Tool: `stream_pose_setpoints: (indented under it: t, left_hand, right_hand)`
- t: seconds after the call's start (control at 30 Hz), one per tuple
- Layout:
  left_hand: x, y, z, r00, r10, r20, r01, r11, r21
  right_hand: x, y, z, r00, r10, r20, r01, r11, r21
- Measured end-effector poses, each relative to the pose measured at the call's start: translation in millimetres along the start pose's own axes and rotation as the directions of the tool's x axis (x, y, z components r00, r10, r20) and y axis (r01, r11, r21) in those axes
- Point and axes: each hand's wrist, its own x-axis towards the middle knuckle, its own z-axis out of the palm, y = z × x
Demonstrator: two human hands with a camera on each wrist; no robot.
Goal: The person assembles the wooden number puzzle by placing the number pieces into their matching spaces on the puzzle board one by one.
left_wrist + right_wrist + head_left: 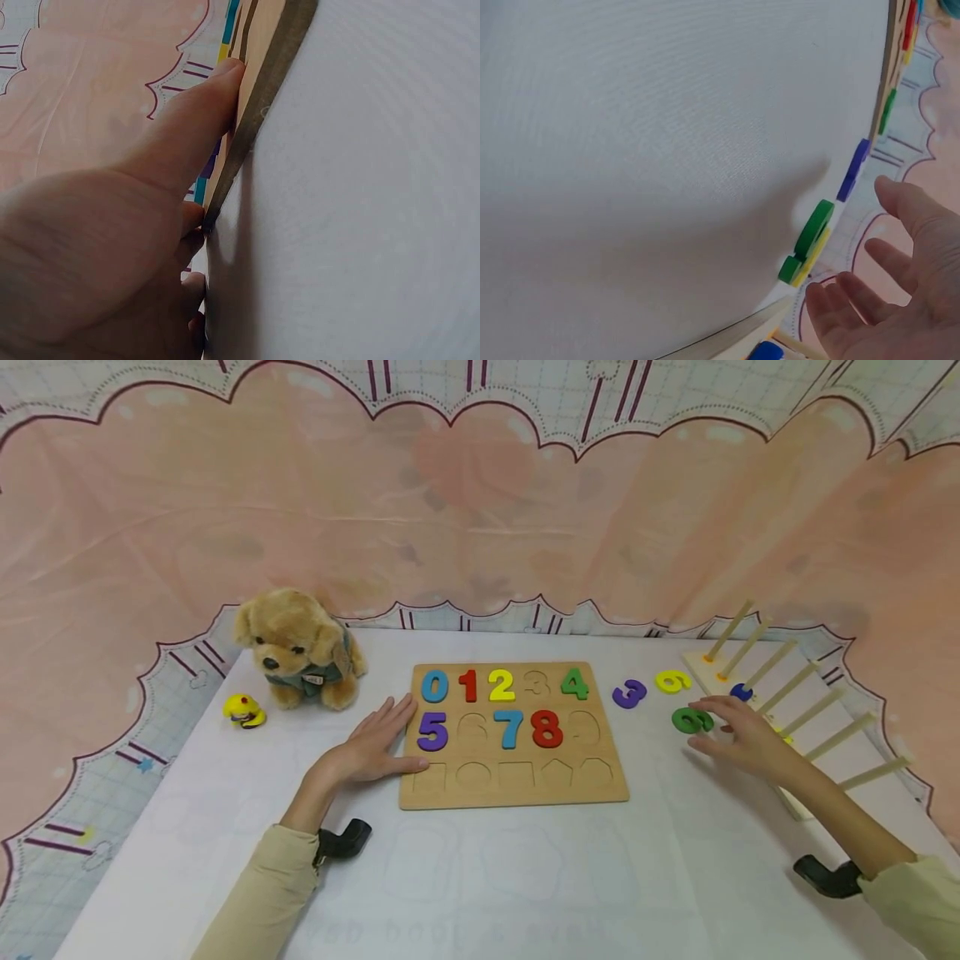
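My left hand (377,745) rests on the left edge of a wooden number puzzle board (517,797), fingers fairly straight, its thumb (199,112) on the board's top near the lower corner. Over on the right, my right hand (738,739) hovers beside a green number piece (684,720), a 6 or a 9, with spread, slightly bent fingers. In the right wrist view a gap shows between that hand and the green piece (814,229). A purple 3 (630,694) and a yellow 6 or 9 (672,682) lie nearby. Coloured numbers fill several board recesses; others are bare.
A wooden base with upright pegs (810,735) stands at the right, partly behind my right forearm, with a blue piece (741,692) on it. A plush dog (300,652) sits at the back left next to a small yellow toy (244,712). White cloth (465,877) covers the table.
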Motion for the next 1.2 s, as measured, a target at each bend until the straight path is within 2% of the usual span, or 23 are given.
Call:
stream_pose_setpoints:
  t: [1.2]
  left_hand:
    - [0.9,-2.5,1.0,1.000,-0.003,0.002,0.003,1.000,0.007]
  right_hand:
    - [14.0,-1.5,0.7,0.996,0.022,0.084,-0.021,1.000,-0.016]
